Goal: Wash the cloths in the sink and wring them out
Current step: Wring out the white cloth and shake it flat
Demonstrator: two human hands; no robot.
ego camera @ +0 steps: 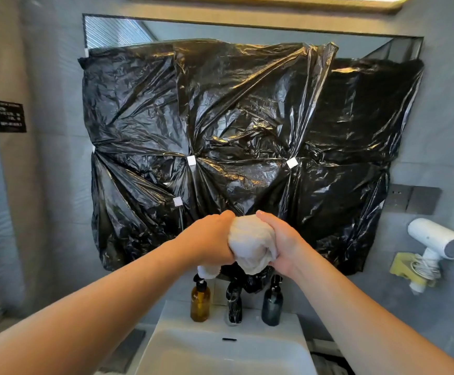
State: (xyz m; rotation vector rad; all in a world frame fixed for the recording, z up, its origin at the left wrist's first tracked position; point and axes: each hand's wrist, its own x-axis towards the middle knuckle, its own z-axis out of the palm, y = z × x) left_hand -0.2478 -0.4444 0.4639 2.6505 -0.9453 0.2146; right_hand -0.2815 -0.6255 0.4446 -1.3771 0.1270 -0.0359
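The person is holding a bunched white cloth (249,243) up above the sink (193,355), in front of black plastic sheeting (242,125). The left grip (215,238) and right grip (282,246) are both clenching it tightly, one on each side.

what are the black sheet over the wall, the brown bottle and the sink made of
Black sheet: thin glossy plastic film, crinkled with sharp highlights. Brown bottle: amber glass or plastic, translucent; cannot tell which. Sink: probably glazed white ceramic, smooth with soft sheen.
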